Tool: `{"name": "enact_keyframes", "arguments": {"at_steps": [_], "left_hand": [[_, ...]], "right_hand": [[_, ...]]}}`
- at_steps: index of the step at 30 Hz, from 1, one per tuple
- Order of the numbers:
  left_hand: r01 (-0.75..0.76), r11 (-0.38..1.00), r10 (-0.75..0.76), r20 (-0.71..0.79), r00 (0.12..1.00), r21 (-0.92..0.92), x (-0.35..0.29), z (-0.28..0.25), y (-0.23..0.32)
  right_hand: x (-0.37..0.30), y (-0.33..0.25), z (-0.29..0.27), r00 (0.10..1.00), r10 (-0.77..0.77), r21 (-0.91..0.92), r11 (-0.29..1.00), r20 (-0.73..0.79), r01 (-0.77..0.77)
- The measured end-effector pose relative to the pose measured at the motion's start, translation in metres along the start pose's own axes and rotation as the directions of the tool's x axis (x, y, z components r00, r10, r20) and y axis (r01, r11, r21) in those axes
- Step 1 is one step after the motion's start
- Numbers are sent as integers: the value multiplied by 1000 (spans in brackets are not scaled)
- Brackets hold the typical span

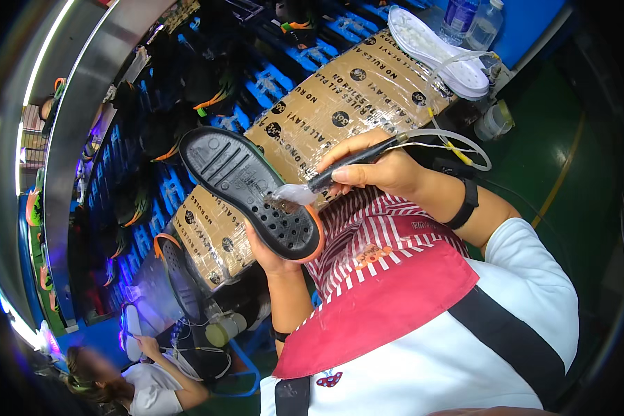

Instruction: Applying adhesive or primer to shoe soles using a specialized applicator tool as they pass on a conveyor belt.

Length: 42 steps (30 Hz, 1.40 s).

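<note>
My left hand (265, 251) is closed around the edge of a black shoe sole (229, 177) with an orange rim at its heel. The sole's inner face is up, showing ridges at one end and rows of small holes at the other. Between the fingers of my right hand (378, 166) is a black-handled brush (347, 165), with a thin clear tube running from its back end. The pale, wet-looking bristles touch or hover just over the sole near its holes; I cannot tell which.
A cardboard-covered ledge (326, 104) runs behind the sole, beside a conveyor (267, 87) carrying dark shoe parts. At far right are a white sole (437, 52), a clear bottle (487, 26) and a jar (494, 120). A co-worker (142, 385) handles another sole at lower left.
</note>
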State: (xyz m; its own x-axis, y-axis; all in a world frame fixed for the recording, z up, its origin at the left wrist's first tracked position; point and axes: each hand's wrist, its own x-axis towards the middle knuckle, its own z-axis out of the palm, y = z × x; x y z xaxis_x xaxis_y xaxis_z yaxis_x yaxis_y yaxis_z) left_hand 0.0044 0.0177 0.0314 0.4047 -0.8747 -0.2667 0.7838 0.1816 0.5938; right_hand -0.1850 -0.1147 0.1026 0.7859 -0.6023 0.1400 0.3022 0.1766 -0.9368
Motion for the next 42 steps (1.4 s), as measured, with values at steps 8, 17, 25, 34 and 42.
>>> {"name": "enact_keyframes", "arguments": {"at_steps": [8,17,25,34,42], "left_hand": [[39,987,-41,-13,999,-154,-7,12,-4],[189,972,-112,437,893,-137,-5,10,-25],[202,964,-130,357,925,-172,-7,5,-42],[164,984,-141,271,952,-66,-10,5,-47],[101,994,-79,331,940,-49,-17,9,-47]], "right_hand": [[-4,12,-6,997,64,215,975,-35,-55],[-3,6,12,993,-110,-179,979,-48,99],[14,-6,31,712,-686,-704,433,147,562],[12,2,55,773,-519,-811,230,366,538],[17,6,48,699,-699,-792,335,155,510]]}}
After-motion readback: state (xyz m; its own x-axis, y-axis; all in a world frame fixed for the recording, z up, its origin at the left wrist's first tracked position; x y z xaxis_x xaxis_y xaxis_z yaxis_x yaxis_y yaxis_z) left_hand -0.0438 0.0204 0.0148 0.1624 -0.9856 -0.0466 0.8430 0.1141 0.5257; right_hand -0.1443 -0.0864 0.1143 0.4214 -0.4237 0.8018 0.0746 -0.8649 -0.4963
